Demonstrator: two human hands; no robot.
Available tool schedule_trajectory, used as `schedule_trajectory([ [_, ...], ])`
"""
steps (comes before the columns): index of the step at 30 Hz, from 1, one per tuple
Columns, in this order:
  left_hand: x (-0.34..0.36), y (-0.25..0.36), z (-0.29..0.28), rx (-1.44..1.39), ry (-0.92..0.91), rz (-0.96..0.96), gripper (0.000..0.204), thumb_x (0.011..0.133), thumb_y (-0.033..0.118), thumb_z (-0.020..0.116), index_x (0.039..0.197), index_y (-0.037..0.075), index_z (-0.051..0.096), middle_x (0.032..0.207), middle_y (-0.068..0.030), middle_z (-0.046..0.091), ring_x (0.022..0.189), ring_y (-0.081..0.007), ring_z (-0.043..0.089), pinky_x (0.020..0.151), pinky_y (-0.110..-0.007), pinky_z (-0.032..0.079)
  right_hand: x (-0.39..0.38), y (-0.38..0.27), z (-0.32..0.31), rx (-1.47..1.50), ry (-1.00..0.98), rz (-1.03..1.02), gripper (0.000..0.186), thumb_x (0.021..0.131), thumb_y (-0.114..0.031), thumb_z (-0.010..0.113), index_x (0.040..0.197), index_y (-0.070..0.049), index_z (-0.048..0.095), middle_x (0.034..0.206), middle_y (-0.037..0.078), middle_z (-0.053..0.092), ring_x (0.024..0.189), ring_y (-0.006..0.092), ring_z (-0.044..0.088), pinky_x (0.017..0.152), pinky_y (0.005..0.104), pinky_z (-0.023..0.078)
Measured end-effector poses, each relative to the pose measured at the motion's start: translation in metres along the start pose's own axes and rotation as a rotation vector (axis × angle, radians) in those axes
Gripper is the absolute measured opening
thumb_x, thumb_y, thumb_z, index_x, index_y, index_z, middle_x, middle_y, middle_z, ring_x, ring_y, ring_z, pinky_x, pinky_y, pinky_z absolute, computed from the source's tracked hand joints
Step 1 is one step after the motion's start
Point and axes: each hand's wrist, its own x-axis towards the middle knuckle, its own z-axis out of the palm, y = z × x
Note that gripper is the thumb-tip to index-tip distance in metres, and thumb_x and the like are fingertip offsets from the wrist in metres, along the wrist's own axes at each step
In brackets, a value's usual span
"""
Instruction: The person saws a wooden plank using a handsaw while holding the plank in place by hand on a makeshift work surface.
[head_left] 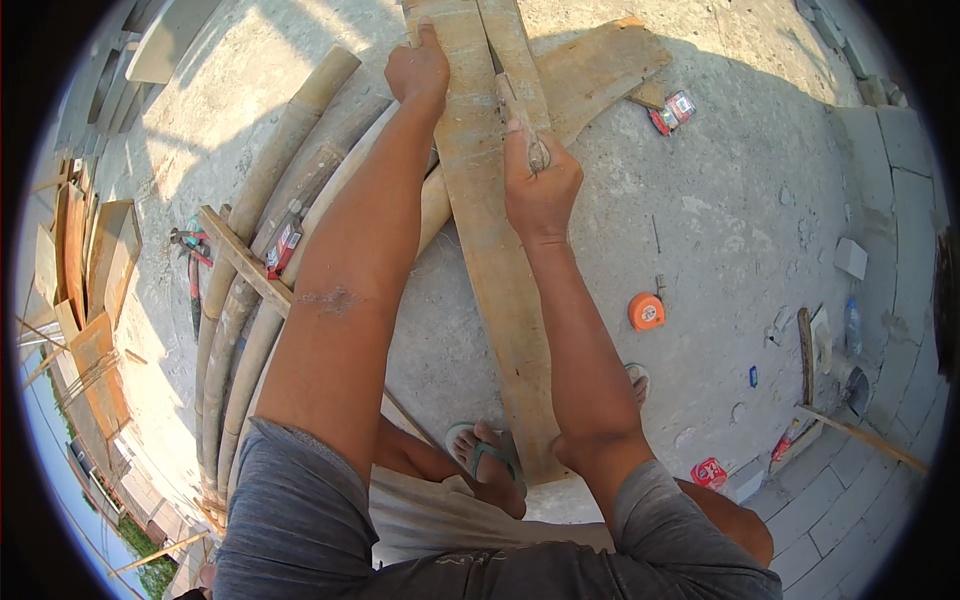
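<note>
A long wooden plank [485,240] runs from the top of the view down between my feet. A narrow dark slit splits its far part lengthwise. My left hand [418,72] is closed on the plank's left edge near the far end, thumb on top. My right hand [543,185] is wrapped round the worn wooden handle of what looks like a handsaw [512,100], at the near end of the slit. Its blade is hardly visible from here. Under the plank's right side, another board [605,75] sticks out at an angle.
Curved bamboo poles [290,160] lie at left, with a wooden stick [240,255], a red packet [284,248] and pliers [190,237]. An orange tape measure [646,311] and a red-and-white packet [672,112] lie right. Grey blocks [905,210] line the right side.
</note>
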Motion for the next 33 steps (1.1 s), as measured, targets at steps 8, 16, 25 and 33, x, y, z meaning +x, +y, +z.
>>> schedule_trajectory([
  [8, 0.031, -0.041, -0.005, 0.118, 0.027, 0.085, 0.092, 0.098, 0.071, 0.046, 0.110, -0.018, 0.067, 0.112, -0.0360, 0.068, 0.110, -0.0468, 0.066, 0.096, -0.049, 0.051, -0.092, -0.011, -0.049, 0.048, -0.099, 0.110, 0.019, 0.096, -0.012, 0.069, 0.084, 0.003, 0.067, 0.060, 0.006, 0.059, 0.060, 0.0057, 0.050, 0.053, 0.0293, 0.042],
  [16, 0.012, -0.014, -0.011, -0.062, -0.037, -0.029, 0.069, 0.101, 0.050, 0.054, 0.110, -0.018, 0.066, 0.112, -0.0362, 0.068, 0.109, -0.0458, 0.066, 0.096, -0.051, 0.050, -0.086, -0.010, -0.056, 0.073, -0.068, 0.115, 0.025, 0.099, -0.014, 0.066, 0.080, 0.002, 0.065, 0.060, 0.002, 0.056, 0.060, 0.0044, 0.047, 0.051, 0.0261, 0.037],
  [25, 0.015, -0.010, 0.005, 0.037, -0.026, 0.010, 0.091, 0.097, 0.071, 0.047, 0.108, -0.017, 0.068, 0.111, -0.0357, 0.069, 0.109, -0.0470, 0.066, 0.096, -0.050, 0.050, -0.006, -0.002, -0.006, -0.112, -0.084, 0.057, 0.017, 0.096, -0.011, 0.069, 0.099, 0.006, 0.070, 0.063, 0.003, 0.061, 0.062, 0.0060, 0.052, 0.054, 0.0285, 0.043],
  [33, 0.011, -0.015, -0.015, 0.053, 0.044, 0.033, 0.080, 0.098, 0.064, 0.054, 0.106, -0.014, 0.068, 0.108, -0.0342, 0.070, 0.102, -0.0459, 0.069, 0.090, -0.050, 0.054, -0.057, -0.029, -0.033, 0.009, -0.095, 0.146, 0.015, 0.095, -0.011, 0.070, 0.090, 0.004, 0.070, 0.062, 0.003, 0.060, 0.062, 0.0053, 0.052, 0.054, 0.0289, 0.043],
])
